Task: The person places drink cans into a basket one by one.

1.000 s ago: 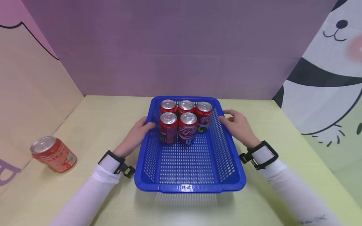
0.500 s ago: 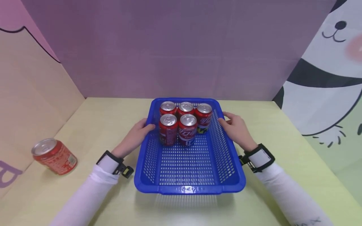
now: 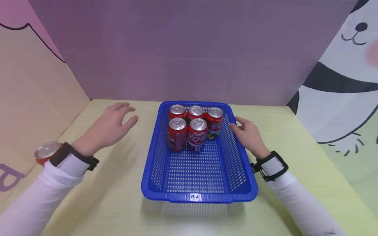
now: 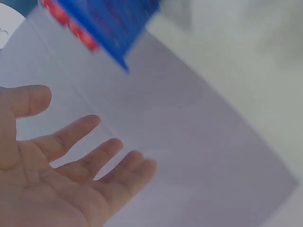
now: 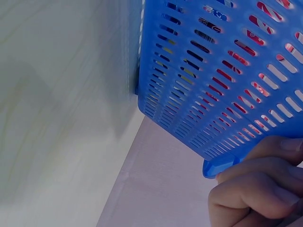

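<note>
A blue perforated plastic basket [image 3: 196,167] stands on the table. Several red soda cans [image 3: 197,135] stand upright at its far end, silver lids up. My right hand [image 3: 249,136] grips the basket's right rim, thumb over the edge; in the right wrist view its curled fingers [image 5: 255,194] show under the rim. Off to the left of the basket, my left hand [image 3: 104,127] is in the air with fingers spread, its palm [image 4: 42,189] bare in the left wrist view. Another red can [image 3: 47,150] stands at the far left, partly hidden behind the left wrist.
The pale yellow table [image 3: 127,203] meets a purple back wall [image 3: 189,55]. A beige panel [image 3: 38,82] rises along the left side, and a wall with a panda drawing [image 3: 339,98] is on the right. Each wrist wears a black strap [image 3: 271,166].
My left hand has let go of the basket's left rim and moved left, its forearm now partly covering the lone can. The right hand and the basket have stayed in place.
</note>
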Action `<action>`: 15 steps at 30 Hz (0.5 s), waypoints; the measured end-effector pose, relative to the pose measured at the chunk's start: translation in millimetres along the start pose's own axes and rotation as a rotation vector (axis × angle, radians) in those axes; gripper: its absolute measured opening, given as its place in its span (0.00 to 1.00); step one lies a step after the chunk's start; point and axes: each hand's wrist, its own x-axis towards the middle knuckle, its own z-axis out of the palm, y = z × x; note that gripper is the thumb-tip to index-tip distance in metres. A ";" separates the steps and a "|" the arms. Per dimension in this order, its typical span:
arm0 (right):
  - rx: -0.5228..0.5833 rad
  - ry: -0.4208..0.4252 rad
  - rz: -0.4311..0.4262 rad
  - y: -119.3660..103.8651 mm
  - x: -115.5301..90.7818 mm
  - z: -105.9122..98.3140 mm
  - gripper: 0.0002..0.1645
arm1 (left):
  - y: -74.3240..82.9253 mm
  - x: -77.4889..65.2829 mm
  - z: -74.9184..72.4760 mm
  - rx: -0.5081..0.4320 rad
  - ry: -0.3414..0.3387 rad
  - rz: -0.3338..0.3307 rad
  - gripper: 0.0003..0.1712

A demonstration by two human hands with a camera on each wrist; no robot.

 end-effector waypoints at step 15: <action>0.011 0.002 0.007 -3.4 -2.2 0.0 0.31 | -99.3 -73.4 -43.6 0.207 -0.145 -0.263 0.50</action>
